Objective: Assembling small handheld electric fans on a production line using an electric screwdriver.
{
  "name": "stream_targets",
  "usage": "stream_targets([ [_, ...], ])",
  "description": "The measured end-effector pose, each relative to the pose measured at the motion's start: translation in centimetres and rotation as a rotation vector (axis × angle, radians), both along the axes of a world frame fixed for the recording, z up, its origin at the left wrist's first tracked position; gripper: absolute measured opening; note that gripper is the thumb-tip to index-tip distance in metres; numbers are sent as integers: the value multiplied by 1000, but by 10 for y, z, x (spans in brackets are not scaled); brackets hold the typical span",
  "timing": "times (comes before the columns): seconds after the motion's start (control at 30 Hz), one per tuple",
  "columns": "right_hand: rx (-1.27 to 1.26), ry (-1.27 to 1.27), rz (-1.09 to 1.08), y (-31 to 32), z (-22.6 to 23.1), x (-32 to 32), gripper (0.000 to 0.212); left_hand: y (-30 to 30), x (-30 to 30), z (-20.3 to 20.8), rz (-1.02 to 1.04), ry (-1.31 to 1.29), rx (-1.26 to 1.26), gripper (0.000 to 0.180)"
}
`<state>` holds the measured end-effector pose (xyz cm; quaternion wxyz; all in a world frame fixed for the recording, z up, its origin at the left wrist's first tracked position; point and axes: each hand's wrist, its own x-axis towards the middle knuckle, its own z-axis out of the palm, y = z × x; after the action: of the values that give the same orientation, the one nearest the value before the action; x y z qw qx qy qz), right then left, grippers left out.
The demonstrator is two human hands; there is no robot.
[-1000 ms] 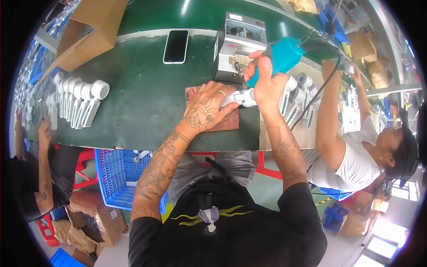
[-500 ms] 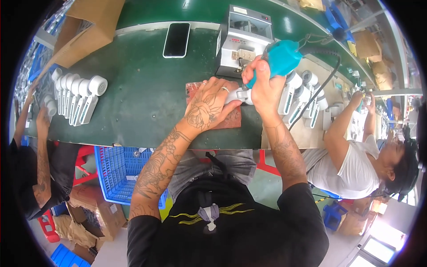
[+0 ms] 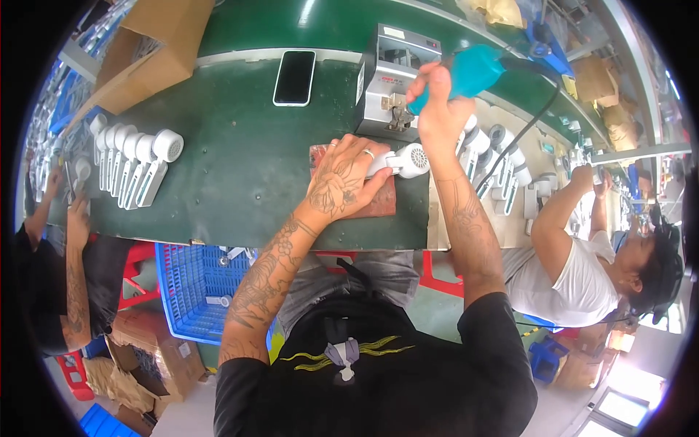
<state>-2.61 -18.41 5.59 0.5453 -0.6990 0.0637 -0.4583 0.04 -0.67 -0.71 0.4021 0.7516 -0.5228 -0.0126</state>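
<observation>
The left hand (image 3: 342,178) pins the white handheld fan (image 3: 400,160) onto the red pad (image 3: 382,204), steadying it; above the fan, the right hand (image 3: 437,109) grips the turquoise electric screwdriver (image 3: 470,73).

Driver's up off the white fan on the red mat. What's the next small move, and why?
Probably bring the right hand and its teal screwdriver down onto the white fan: the left hand pins it on the red mat, and the tool is raised above it.

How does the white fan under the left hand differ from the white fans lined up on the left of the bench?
The held fan lies alone on a reddish mat, pinned by the left hand. The row of fans lies untouched, side by side on the green bench. Both look like the same white round-headed model.
</observation>
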Motion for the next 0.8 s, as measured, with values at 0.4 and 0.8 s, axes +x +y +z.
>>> stream_targets([
  [0.4, 179, 178, 19, 23, 5, -28, 36, 2, 3, -7, 44, 78, 6, 30],
  [0.8, 231, 118, 108, 36, -7, -58, 38, 0, 0, -4, 21, 5, 76, 33],
])
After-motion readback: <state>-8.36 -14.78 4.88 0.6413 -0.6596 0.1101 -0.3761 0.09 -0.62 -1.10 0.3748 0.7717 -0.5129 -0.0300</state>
